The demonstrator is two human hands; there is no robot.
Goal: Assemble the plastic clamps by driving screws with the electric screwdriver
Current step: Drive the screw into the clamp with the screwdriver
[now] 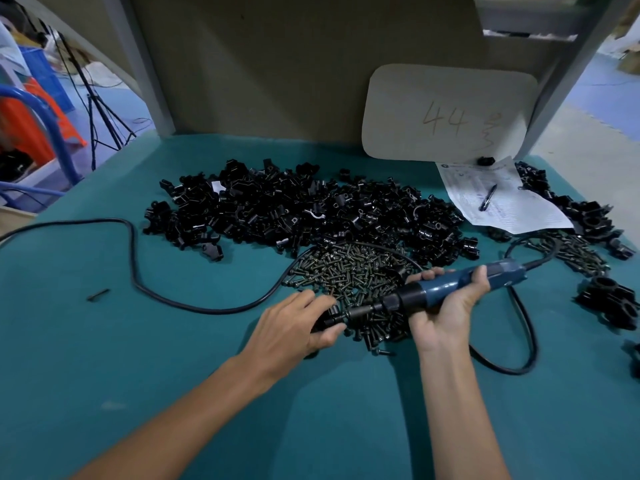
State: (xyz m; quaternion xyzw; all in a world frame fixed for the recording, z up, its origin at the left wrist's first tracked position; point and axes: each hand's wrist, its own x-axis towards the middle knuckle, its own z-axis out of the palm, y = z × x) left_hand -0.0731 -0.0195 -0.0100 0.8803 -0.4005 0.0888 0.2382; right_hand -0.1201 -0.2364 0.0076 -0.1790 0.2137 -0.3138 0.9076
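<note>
**Driving with fingers close to the bit**

Your left hand (pixel 298 323) is curled round a black clamp (pixel 329 321), holding it down on the worktop (pixel 173 362) at the near edge of the screw pile (pixel 346 271). Fingers and thumb sit right beside the spot where the bit (pixel 362 310) comes in. If the tip skips out of the screw head, it will likely run straight into them.

Your right hand (pixel 446 303) grips the blue electric screwdriver (pixel 450 284) round its body, and the tool lies low and slanted, not upright. At that angle the screw may go in crooked, cross the thread or crack the plastic. The clamp could also twist in your grip when the torque bites.

Loose screws lie under and all round the clamp, so it may not sit flat, and one could be flicked away by the turning bit.

The cord (pixel 533 344) loops on the worktop just beside your right wrist. A tug there could pull the tool off line, or drag screws off the pile.

Behind the screws, the heap of clamp parts (pixel 304 209) is touching them, so pieces could easily get mixed.
</note>
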